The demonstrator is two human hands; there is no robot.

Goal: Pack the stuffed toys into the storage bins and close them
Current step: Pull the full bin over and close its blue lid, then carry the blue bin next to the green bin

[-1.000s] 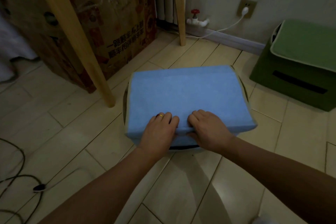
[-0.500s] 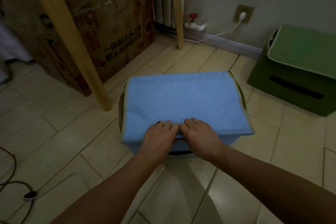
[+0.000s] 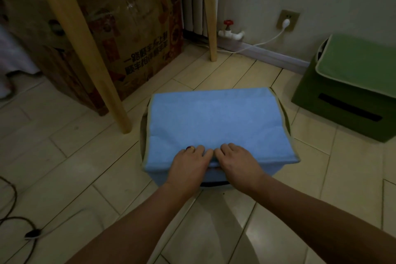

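Observation:
A blue fabric storage bin (image 3: 216,118) stands on the tiled floor in front of me, its blue lid lying flat over the top. My left hand (image 3: 188,163) and my right hand (image 3: 237,163) sit side by side at the middle of the lid's front edge, almost touching. Their fingers curl over the top of the lid and hold that edge; the thumbs are hidden below it. The fabric puckers slightly between the hands. A green storage bin (image 3: 351,83) with its lid down stands at the right by the wall. No stuffed toy is visible.
A wooden leg (image 3: 85,49) slants down just left of the blue bin, with a second leg (image 3: 211,17) behind. A large cardboard box (image 3: 132,34) stands at the back left. A white cable runs from a wall socket (image 3: 287,20). A black cable (image 3: 32,233) lies at the lower left.
My hands have drawn closer together at the lid's front edge, and the lid edge has come down over the bin's front. The view has shifted slightly.

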